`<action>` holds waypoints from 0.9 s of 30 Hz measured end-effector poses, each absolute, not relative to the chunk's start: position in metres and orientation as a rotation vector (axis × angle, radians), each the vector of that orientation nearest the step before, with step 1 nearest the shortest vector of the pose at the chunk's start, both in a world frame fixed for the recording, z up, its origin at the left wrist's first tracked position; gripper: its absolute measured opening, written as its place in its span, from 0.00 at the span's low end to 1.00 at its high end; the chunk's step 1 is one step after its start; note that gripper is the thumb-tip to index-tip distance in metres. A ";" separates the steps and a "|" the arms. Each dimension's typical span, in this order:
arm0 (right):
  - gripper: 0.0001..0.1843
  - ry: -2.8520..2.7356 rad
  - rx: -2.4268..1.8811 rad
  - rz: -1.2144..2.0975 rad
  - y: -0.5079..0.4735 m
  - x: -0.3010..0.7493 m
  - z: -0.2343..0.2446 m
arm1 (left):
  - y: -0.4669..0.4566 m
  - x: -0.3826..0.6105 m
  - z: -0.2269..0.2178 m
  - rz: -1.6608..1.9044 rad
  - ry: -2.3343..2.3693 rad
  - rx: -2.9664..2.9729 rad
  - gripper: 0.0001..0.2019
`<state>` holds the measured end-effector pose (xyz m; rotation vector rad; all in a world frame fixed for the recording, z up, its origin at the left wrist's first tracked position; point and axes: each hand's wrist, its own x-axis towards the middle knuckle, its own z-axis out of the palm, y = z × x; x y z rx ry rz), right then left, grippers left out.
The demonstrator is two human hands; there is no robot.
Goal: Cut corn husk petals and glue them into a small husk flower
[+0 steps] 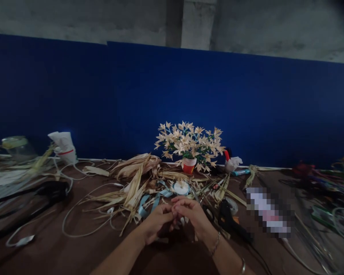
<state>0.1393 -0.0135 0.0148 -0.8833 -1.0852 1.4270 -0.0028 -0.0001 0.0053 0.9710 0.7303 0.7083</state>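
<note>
My left hand (158,222) and my right hand (194,214) meet at the front middle of the table, fingertips pressed together. Whatever is between the fingers is too small and hidden to name. Just beyond them lies a roll of light blue ribbon (181,188), with loose ribbon strips (143,205) to its left. Dried corn husks (136,183) spread out behind and left of my hands. Close to my right hand is a black glue gun (228,219), its cord trailing to the front.
A small red and white pot of pale husk flowers (189,165) stands at the back, before a blue panel (126,95). White cable (67,217) loops across the left. A black strap-like object (53,191) lies far left, and tangled coloured strands (329,181) far right.
</note>
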 end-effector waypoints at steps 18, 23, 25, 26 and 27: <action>0.07 -0.958 -0.891 1.081 -0.003 0.137 0.006 | 0.000 0.000 0.013 0.824 0.805 1.108 0.17; 0.09 -0.879 -0.868 1.313 -0.005 0.140 0.008 | -0.001 -0.001 0.014 0.797 0.812 1.024 0.16; 0.11 -0.897 -0.865 1.412 -0.006 0.145 0.010 | -0.002 0.000 0.013 0.768 0.791 0.975 0.17; 0.12 -0.910 -0.865 1.448 -0.007 0.147 0.012 | -0.003 0.001 0.013 0.748 0.765 0.963 0.18; 0.13 -0.929 -0.862 1.466 -0.008 0.148 0.014 | -0.004 0.002 0.013 0.742 0.747 0.943 0.18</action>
